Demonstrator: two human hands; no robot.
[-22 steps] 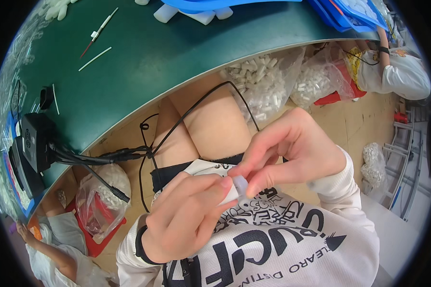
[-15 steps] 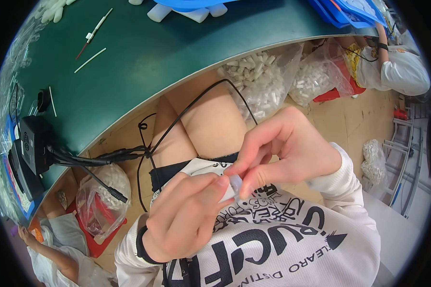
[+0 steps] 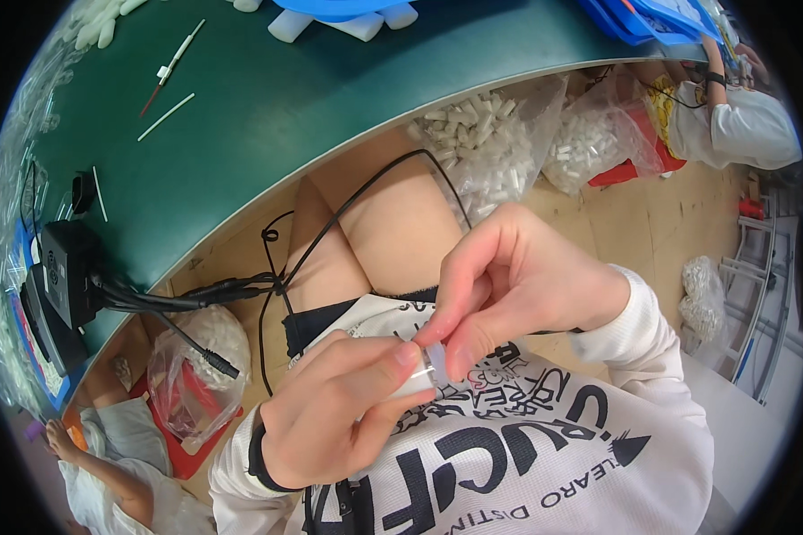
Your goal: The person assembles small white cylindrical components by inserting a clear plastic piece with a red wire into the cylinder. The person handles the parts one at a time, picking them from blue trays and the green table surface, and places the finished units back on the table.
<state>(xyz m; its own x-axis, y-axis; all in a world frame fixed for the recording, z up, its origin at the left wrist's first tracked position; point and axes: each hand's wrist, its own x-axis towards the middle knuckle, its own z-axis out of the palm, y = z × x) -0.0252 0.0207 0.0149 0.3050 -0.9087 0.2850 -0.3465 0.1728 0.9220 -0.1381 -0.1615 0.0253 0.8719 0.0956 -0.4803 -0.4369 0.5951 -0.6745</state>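
Above my lap, my left hand (image 3: 335,415) is closed around a small white cylindrical piece (image 3: 412,383), its thumb on top. Most of that piece is hidden by the fingers. At its right end sits a translucent, cap-like part (image 3: 437,362), which my right hand (image 3: 531,290) pinches between thumb and fingertips. The two parts meet between my hands; I cannot tell whether they are joined or only touching.
A green table (image 3: 241,125) curves across the front, bearing a thin white-and-red stick tool (image 3: 171,69), a white rod (image 3: 165,117) and a black device (image 3: 67,267). Black cables (image 3: 178,292) hang near my knees. Bags of white pieces (image 3: 482,143) stand below. Co-workers sit at both sides.
Both hands stay together and shift only slightly. More of the white piece's right end shows beside the translucent part. The whole view has tilted a little.
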